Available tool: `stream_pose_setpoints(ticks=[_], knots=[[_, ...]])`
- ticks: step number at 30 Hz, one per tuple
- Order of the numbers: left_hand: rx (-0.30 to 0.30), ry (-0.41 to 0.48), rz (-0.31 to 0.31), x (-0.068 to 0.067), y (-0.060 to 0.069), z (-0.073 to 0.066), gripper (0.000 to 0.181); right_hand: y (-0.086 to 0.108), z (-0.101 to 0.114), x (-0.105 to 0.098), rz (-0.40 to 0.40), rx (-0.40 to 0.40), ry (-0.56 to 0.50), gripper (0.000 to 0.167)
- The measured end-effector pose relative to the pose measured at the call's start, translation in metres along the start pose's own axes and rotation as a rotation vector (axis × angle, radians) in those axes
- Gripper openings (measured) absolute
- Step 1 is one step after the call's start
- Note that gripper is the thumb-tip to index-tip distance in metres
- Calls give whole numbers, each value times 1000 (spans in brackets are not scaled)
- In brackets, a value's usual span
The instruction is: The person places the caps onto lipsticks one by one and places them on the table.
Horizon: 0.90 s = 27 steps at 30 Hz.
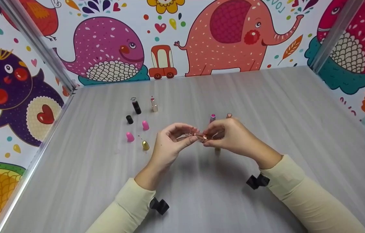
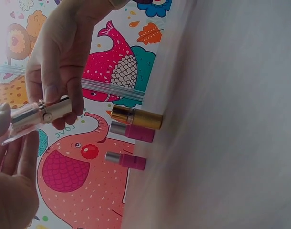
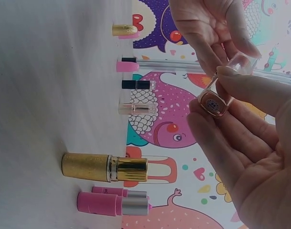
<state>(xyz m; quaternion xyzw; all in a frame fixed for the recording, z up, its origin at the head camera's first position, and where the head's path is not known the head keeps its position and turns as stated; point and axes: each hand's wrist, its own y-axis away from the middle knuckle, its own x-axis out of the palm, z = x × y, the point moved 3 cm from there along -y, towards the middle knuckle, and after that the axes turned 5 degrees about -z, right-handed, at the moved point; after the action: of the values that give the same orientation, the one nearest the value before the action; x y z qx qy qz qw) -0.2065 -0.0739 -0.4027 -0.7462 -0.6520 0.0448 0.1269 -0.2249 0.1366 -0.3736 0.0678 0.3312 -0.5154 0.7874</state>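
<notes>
Holding one rose-gold lipstick tube (image 1: pixel 201 136) above the bench (image 1: pixel 189 200), pinching the clear cap (image 3: pixel 243 63) in the left hand (image 1: pixel 168 142) and the base (image 3: pixel 213 105) in the right hand (image 1: pixel 236 138). Cannot tell from here: cap fully seated or partly off. Likely light, stiff and slick, perhaps brittle at the clear plastic; best taken by the sides of the base, without squeezing the cap hard. Counting near the right hand: two pink tubes (image 3: pixel 98 203) and one gold tube (image 3: pixel 86 167), standing. Counting farther left: one black tube (image 1: pixel 136 107) and one pale tube (image 1: pixel 154 107), standing with clear tops, plus four loose caps: two pink caps (image 1: pixel 145 125), one gold cap (image 1: pixel 145 145), one black cap (image 1: pixel 129 119).
</notes>
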Motion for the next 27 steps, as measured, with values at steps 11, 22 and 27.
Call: stream_pose_setpoints(ticks=[11,22,27], knots=[[3,-20,3,1,0,2,28,1,0,2,-8,-15,-27,22],[-3,-31,7,1,1,2,28,0,-1,1,-23,4,-20,31],[-4,-41,9,2,0,4,28,1,0,1,-18,-8,-21,30]])
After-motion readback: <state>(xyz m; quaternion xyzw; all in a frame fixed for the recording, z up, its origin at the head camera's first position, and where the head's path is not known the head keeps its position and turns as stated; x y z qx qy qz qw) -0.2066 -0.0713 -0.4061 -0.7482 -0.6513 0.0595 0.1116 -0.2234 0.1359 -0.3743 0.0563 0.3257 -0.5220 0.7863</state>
